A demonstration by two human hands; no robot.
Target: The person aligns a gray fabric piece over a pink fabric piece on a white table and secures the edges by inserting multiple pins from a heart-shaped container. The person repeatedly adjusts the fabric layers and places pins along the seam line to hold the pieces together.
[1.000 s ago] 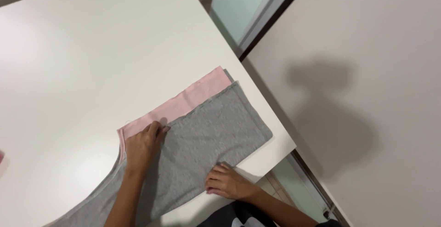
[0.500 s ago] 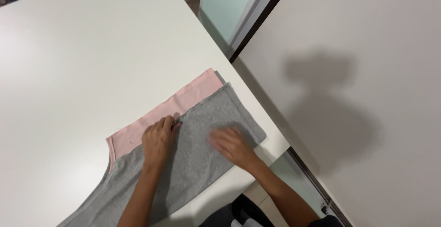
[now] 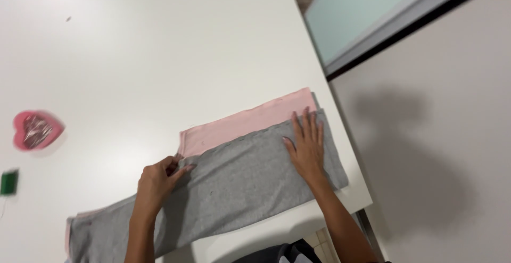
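Right hand (image 3: 307,147) now flat, fingers spread, farther across grey garment (image 3: 250,188); left hand (image 3: 157,180) pinches edge by pink layer (image 3: 250,122); smoothing advancing on counter (image 3: 133,71).

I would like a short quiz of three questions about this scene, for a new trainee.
1. True or false: the right hand lies flat on the grey cloth.
2. Which colour is the band along the far edge of the grey cloth? A) blue B) pink C) green
3. Fill in: the left hand grips the cloth with bent fingers near the pink band's ____ end.

Key: 1. true. 2. B. 3. left. The cloth lies on a white table, with a pink heart-shaped dish far off to the left.
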